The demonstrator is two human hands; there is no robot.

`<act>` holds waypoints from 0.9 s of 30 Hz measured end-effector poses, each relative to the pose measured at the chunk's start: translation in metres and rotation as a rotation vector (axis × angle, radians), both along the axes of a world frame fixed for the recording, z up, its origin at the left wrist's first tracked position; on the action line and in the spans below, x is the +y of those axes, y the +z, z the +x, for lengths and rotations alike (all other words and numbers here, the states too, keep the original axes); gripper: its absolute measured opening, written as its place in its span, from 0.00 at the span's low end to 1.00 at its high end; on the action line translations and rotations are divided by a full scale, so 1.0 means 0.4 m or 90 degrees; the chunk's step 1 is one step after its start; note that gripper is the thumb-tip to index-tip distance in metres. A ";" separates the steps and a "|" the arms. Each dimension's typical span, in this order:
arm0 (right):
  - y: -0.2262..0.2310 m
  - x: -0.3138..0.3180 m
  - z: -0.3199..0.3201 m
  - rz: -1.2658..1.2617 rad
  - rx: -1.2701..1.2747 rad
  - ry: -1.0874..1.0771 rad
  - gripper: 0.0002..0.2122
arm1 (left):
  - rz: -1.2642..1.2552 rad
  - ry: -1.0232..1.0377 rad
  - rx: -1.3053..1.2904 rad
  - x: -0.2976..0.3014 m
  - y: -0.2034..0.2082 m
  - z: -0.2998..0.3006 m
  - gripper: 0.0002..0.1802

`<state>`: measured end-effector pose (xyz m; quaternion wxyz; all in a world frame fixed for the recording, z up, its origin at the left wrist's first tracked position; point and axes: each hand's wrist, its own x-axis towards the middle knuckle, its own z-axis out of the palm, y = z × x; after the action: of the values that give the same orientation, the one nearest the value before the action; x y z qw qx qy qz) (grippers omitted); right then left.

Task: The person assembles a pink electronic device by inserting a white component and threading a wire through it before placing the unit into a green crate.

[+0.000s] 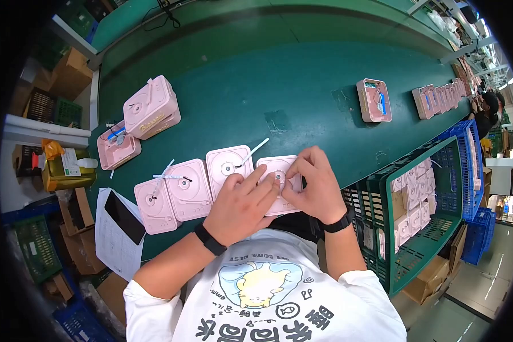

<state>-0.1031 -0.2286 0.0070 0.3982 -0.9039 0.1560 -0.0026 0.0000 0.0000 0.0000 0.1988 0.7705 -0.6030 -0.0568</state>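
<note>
A pink record-player-shaped panel (282, 206) lies on the bench right in front of me. My left hand (242, 202) reaches over its left side, fingers stretched out, with the fingertips on the round hub at its middle. Thumb and forefinger of my right hand (316, 185) are pinched together beside that hub; whatever is between them is too small or hidden to make out. To the left, three similar pink panels stand in a row: the nearest (222, 157) with a pale strip (260, 151) sticking up, then a second panel (187, 199) and a third (157, 216).
A stacked pink case (154, 108) and an open pink shell (119, 157) sit at the back left. Another open shell (375, 117) is farther right, near a row of shells (439, 97). At my right stands a green crate (424, 239) of pink parts. A black phone (124, 216) lies on paper.
</note>
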 end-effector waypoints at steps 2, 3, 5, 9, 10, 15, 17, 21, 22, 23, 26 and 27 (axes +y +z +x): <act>-0.023 -0.006 -0.001 -0.017 -0.164 0.015 0.08 | 0.038 -0.019 -0.063 -0.014 0.009 -0.001 0.44; -0.031 -0.014 0.000 -0.026 -0.247 0.025 0.08 | 0.056 -0.027 -0.096 -0.021 0.012 0.001 0.44; -0.045 -0.032 0.002 -0.002 -0.237 0.034 0.09 | 0.017 -0.026 -0.064 -0.021 -0.005 0.015 0.43; -0.070 -0.073 0.007 0.080 -0.213 0.071 0.10 | -0.048 -0.022 0.000 -0.012 -0.010 0.036 0.42; -0.079 -0.077 0.018 0.112 -0.216 0.098 0.10 | -0.039 -0.012 -0.006 -0.004 0.000 0.031 0.42; -0.097 -0.111 0.025 0.172 -0.189 0.135 0.10 | -0.059 -0.009 -0.095 -0.018 -0.052 -0.010 0.39; -0.104 -0.136 0.001 0.150 -0.195 0.148 0.10 | 0.012 -0.029 -0.021 -0.062 -0.021 -0.017 0.37; -0.139 -0.103 -0.016 0.176 -0.208 0.132 0.10 | -0.001 0.007 -0.066 -0.027 -0.024 -0.023 0.31; -0.148 -0.087 -0.022 0.135 -0.233 0.116 0.10 | -0.081 0.032 -0.081 -0.011 -0.041 -0.029 0.29; -0.141 -0.087 -0.041 0.082 -0.254 0.081 0.10 | -0.172 0.038 -0.090 -0.023 -0.035 -0.028 0.28; -0.129 -0.084 -0.096 -0.018 -0.286 -0.065 0.11 | -0.163 0.033 0.102 -0.066 0.008 -0.007 0.28; -0.137 -0.080 -0.098 -0.046 -0.303 -0.129 0.13 | -0.153 0.046 0.107 -0.070 0.012 0.006 0.28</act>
<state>-0.1424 -0.2606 -0.0477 0.3892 -0.8711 0.1476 -0.2606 0.0023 -0.0281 0.0047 0.3414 0.7547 -0.5588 -0.0411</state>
